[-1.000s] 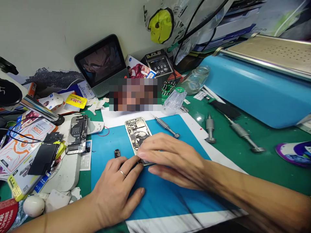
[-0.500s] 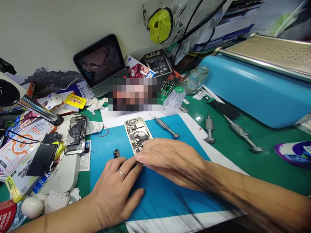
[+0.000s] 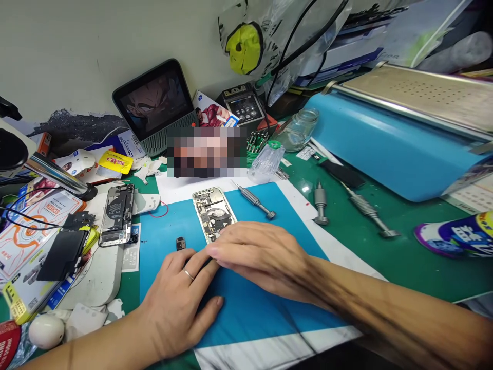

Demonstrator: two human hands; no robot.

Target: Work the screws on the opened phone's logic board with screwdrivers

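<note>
An opened smartphone [image 3: 201, 216] with bare inner parts lies on the blue mat [image 3: 265, 313], its lower end covered by my hands. My left hand [image 3: 185, 298] rests palm down, its fingers stretched toward that lower end and its thumb apart; the fingertips are partly hidden. Over the same end, my right hand [image 3: 262, 257] is curled, fingers together and tips out of sight, so whatever it may pinch is hidden. The two hands touch. A small dark phone part [image 3: 181, 243] lies just beyond my left fingers.
Right of the phone lies a screwdriver [image 3: 256, 201]; a second screwdriver [image 3: 320, 204] stands on the green table. Another opened phone [image 3: 117, 213] lies at left among boxes. Behind are a smart display [image 3: 157, 103], a glass jar [image 3: 300, 128] and a blue machine [image 3: 385, 149].
The camera view has shifted slightly, so the scene sits a little further left. Both hands keep nearly the same pose at the phone's lower end.
</note>
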